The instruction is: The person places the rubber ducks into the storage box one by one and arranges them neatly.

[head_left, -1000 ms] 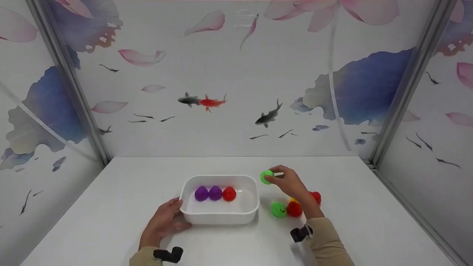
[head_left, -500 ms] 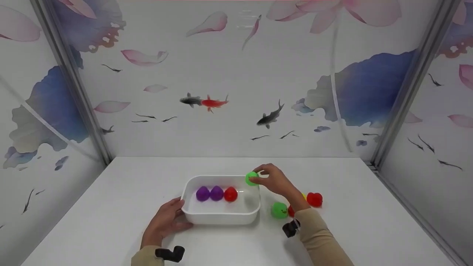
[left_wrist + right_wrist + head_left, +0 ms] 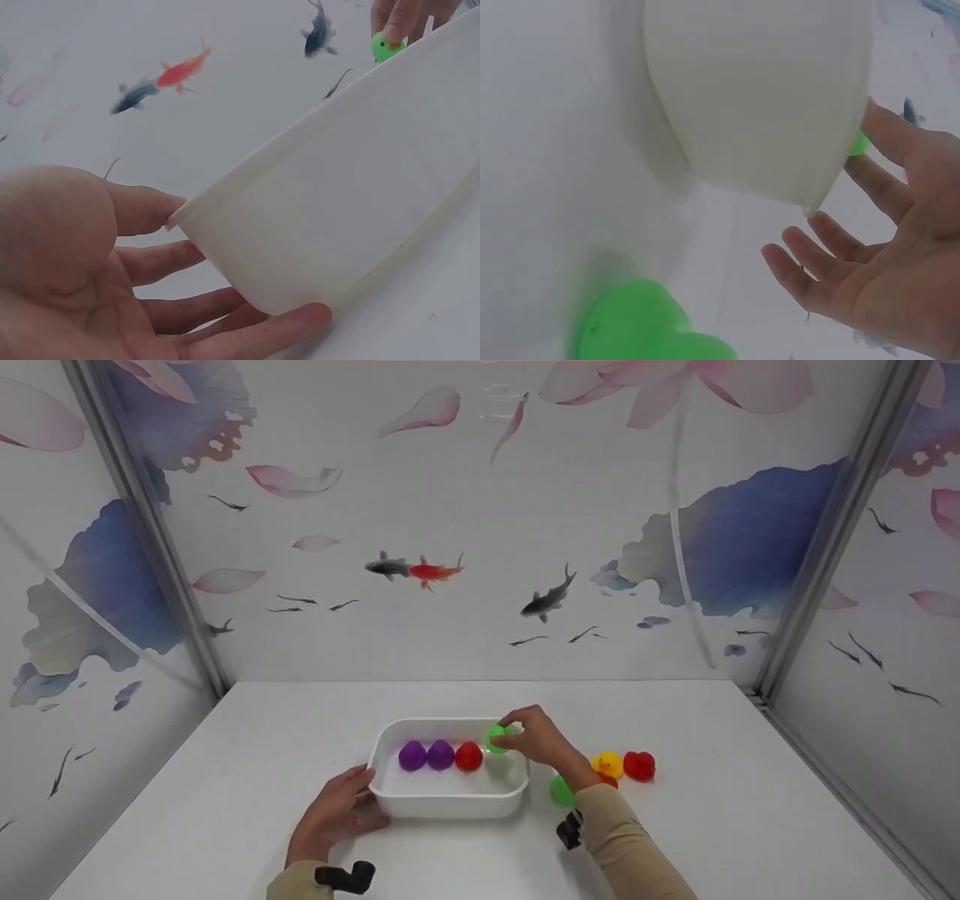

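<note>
A white plastic bin [image 3: 450, 808] holds two purple toys [image 3: 412, 756] and a red toy [image 3: 469, 757] in a row. My left hand [image 3: 334, 814] grips the bin's left end; in the left wrist view, its spread digits bracket the corner, one tip at the rim. Over the bin's right part, my right hand [image 3: 536, 739] pinches a small green rubber duck [image 3: 496, 739] between thumb and fingers. That duck's beak and eye show in the left wrist view above the rim. In the right wrist view the bin wall hides most of it.
Right of the bin lie a yellow duck [image 3: 607, 764], a red toy [image 3: 640, 766] and another green duck [image 3: 562, 790]; a further red toy is partly covered by my right forearm. Patterned panels [image 3: 480, 525] enclose the white table [image 3: 285, 735] at the back and sides.
My right hand has carried the green duck leftward from beside the bin, across its rim, and lowered it inside the right part. My left hand has stayed at the bin's left end.
</note>
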`<state>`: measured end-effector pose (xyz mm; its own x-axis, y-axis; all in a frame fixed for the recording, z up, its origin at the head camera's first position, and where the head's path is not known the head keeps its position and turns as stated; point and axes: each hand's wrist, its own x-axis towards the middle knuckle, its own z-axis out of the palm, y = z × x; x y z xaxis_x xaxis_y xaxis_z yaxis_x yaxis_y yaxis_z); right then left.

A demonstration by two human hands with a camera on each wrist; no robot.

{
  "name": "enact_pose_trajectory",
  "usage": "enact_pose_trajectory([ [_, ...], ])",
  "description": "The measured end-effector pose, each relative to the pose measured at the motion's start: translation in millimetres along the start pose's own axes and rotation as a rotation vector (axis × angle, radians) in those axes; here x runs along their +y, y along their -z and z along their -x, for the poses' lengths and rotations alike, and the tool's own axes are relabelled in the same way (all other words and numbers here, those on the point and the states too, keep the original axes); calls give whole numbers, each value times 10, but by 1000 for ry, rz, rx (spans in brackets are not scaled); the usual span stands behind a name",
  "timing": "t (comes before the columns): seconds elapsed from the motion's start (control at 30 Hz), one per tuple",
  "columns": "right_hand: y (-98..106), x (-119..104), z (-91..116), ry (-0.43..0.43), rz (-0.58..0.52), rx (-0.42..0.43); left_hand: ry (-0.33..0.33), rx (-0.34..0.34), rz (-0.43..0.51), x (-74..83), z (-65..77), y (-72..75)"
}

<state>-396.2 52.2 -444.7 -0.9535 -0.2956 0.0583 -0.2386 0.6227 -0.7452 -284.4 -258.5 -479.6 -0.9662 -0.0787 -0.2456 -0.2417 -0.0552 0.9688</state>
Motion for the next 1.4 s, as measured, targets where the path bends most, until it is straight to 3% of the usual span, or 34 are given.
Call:
enact_pose_trajectory([
  [0.6,-238,18,-60,-45,3,15,-6,1,10,17,-31,-18],
  [1.1,-238,-17,-41,-179,25,-6,1,-10,16,4,-17,-13],
  [1.4,-178,-11,-3,-138,47,-36,-24,-16,27,-14,-5,-19],
])
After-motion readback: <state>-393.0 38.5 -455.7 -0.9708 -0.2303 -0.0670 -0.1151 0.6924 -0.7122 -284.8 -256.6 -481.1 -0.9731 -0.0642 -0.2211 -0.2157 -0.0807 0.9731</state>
